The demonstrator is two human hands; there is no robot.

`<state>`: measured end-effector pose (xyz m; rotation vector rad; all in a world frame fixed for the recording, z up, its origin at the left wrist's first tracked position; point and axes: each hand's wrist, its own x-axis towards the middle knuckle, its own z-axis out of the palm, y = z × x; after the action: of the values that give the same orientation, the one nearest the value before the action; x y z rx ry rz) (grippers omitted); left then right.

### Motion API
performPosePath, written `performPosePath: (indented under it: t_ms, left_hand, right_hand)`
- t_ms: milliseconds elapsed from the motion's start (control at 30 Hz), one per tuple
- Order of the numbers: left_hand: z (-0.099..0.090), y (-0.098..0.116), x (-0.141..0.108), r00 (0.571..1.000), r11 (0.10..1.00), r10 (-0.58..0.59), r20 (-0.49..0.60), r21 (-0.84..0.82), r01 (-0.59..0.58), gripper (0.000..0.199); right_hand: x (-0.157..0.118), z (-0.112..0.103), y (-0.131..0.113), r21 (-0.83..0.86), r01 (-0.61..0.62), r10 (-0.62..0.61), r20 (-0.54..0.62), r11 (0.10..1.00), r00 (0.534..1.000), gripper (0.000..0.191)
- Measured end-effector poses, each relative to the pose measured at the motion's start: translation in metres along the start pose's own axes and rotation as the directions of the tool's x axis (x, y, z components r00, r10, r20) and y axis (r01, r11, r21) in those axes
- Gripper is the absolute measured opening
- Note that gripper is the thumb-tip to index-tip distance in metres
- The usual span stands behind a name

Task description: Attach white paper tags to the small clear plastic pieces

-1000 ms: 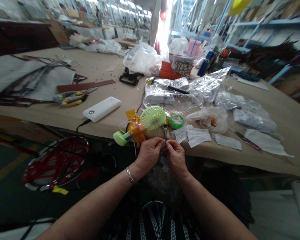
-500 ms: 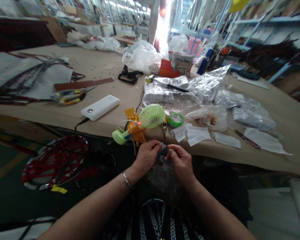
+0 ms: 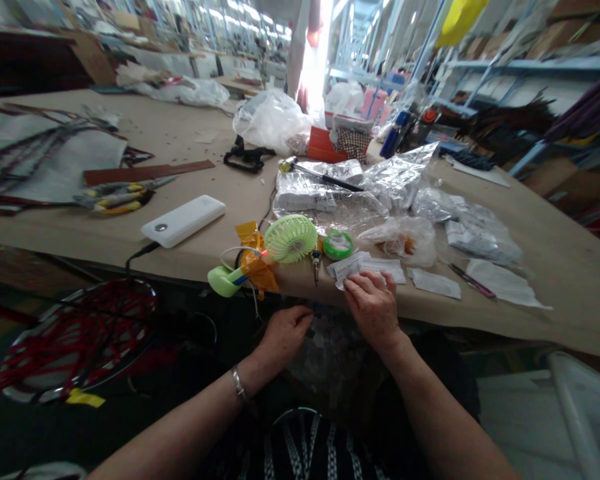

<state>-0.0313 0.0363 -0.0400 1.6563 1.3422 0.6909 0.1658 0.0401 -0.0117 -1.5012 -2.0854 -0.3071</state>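
My left hand [image 3: 286, 333] is closed in a pinch just below the table's front edge. What its fingertips hold is too dark to make out. Crumpled clear plastic [image 3: 325, 350] shows dimly beneath and beside it. On the table edge, my right hand [image 3: 373, 308] has its fingers bent together on a printed paper slip [image 3: 347, 268], covering part of it. More slips [image 3: 387, 269] lie behind those fingers. Left of them are a screwdriver-like tool with a metal tip [image 3: 317, 267] and a green round container [image 3: 338, 245].
A green fan [image 3: 291, 239] with orange tape stands at the edge, beside a white power bank [image 3: 184, 221]. Behind are a hammer [image 3: 325, 177] on plastic-wrapped packets and pliers [image 3: 123, 197]. A pink-handled cutter [image 3: 473, 281] lies right. A red-corded metal frame [image 3: 85, 333] is below left.
My hands have parted. The right has moved forward from the pinch beside the left onto the paper slips; the left stays low, still closed. The view has shifted slightly right.
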Motion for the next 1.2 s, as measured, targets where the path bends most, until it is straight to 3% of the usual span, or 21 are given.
performPosePath:
  t_ms: [100, 200, 300, 433, 533, 700, 900, 1000, 1200]
  left_hand:
    - [0.006, 0.007, 0.0, 1.0, 0.991, -0.016, 0.025, -0.135, 0.019, 0.021]
    - [0.012, 0.019, 0.001, 0.988, 0.923, -0.106, 0.108, -0.358, 0.138, 0.02]
    - [0.016, 0.034, 0.002, 0.945, 0.706, -0.193, 0.264, -0.632, 0.32, 0.018]
    - [0.021, 0.05, 0.005, 0.896, 0.3, -0.109, 0.43, -0.845, 0.443, 0.024]
    - [0.026, 0.057, 0.009, 0.89, 0.181, -0.112, 0.441, -0.872, 0.455, 0.016]
    - [0.034, 0.06, 0.012, 0.888, 0.225, -0.185, 0.421, -0.861, 0.455, 0.002]
    - [0.034, 0.061, 0.008, 0.863, 0.409, -0.283, 0.419, -0.761, 0.504, 0.01]
    - [0.036, 0.061, 0.007, 0.861, 0.452, -0.288, 0.42, -0.733, 0.508, 0.012]
    - [0.04, 0.064, 0.007, 0.85, 0.471, -0.317, 0.42, -0.708, 0.525, 0.014]
  right_hand:
    - [0.0, 0.002, 0.004, 0.035, 0.019, -0.016, -0.067, 0.999, 0.998, 0.013]
    - [0.0, 0.0, 0.006, 0.081, 0.042, -0.029, -0.158, 0.996, 0.987, 0.01]
    - [-0.004, -0.005, 0.003, 0.137, 0.085, -0.054, -0.219, 0.987, 0.974, 0.008]
    - [-0.02, -0.011, -0.007, 0.209, 0.184, -0.141, -0.206, 0.96, 0.968, 0.011]
    - [-0.035, -0.015, -0.016, 0.233, 0.231, -0.191, -0.18, 0.945, 0.965, 0.014]
    - [-0.044, -0.022, -0.013, 0.25, 0.253, -0.228, -0.127, 0.934, 0.965, 0.019]
    - [-0.035, -0.022, 0.034, 0.008, 0.002, -0.002, -0.11, 1.0, 0.994, 0.028]
    - [-0.034, -0.017, 0.046, -0.066, -0.026, 0.022, -0.064, 0.997, 0.998, 0.021]
    - [-0.03, -0.011, 0.053, 0.018, -0.042, 0.045, -0.141, 0.999, 0.989, 0.012]
